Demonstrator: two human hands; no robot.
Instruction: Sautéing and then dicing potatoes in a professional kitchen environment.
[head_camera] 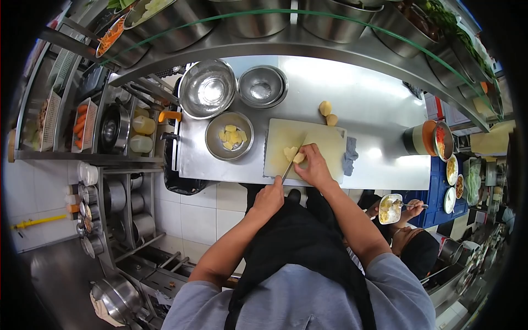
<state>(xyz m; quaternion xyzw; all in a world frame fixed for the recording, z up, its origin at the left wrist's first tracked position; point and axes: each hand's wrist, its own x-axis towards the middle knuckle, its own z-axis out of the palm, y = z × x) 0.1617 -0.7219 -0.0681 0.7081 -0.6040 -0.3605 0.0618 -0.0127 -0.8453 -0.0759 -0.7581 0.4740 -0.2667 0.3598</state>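
My left hand (269, 199) grips the handle of a kitchen knife (288, 167), its blade slanting up and right across a pale cutting board (324, 142). Between the fingers of my right hand (317, 168) is a peeled potato piece (299, 158), close against the blade's right side. Cut potato pieces (289, 153) lie just left of the blade. Behind the board sit two peeled potatoes, one rear (325, 108) and one nearer (331, 120). To the left, a steel bowl (210, 142) contains several potato chunks (232, 136).
A steel colander (194, 99) and nested steel bowls (284, 93) stand behind the bowl. A grey cloth (350, 156) lies along the board's right side. Overhead runs a steel shelf (255, 48) with food containers. At right, another person holds a spoon and a white food dish (384, 218).
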